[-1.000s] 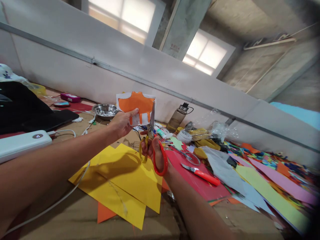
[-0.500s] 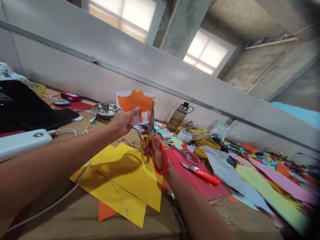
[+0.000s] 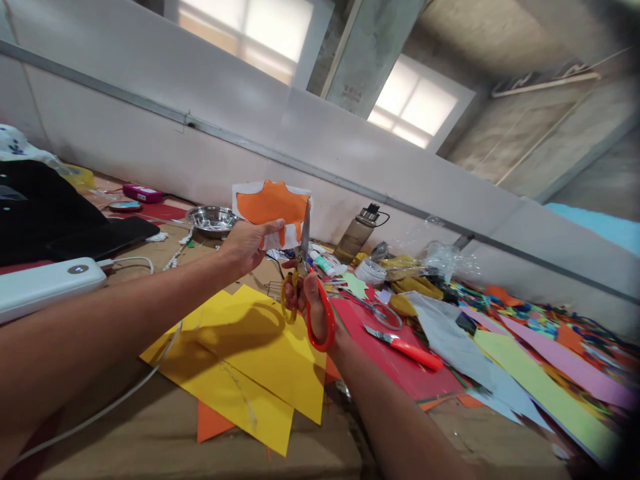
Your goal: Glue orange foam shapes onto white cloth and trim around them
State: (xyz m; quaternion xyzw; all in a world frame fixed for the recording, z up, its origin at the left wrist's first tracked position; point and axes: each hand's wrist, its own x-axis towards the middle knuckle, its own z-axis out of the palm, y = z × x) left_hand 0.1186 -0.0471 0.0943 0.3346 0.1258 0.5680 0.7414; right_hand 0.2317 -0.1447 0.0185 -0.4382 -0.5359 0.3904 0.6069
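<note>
My left hand [image 3: 250,243] pinches the lower left part of an orange cutout [image 3: 273,202] backed by white paper [image 3: 241,193], holding it up above the table. My right hand [image 3: 310,303] is closed on a pair of scissors [image 3: 306,247] with one red and one yellow handle loop. The blades point upward along the right edge of the cutout, touching or nearly touching it. Under the hands lie overlapping yellow sheets [image 3: 235,387], with an orange sheet [image 3: 213,421] poking out below.
A red-handled utility knife [image 3: 410,351] lies on a red sheet [image 3: 370,367] at right. Behind stand a bottle [image 3: 356,235] and a metal bowl [image 3: 211,220]. Coloured paper and scraps [image 3: 545,360] heap at far right. A white power bank [image 3: 50,287] with a cable sits left.
My left thumb has shifted slightly to the right on the cutout. The scissor blades have moved slightly to the right at the cutout's right edge.
</note>
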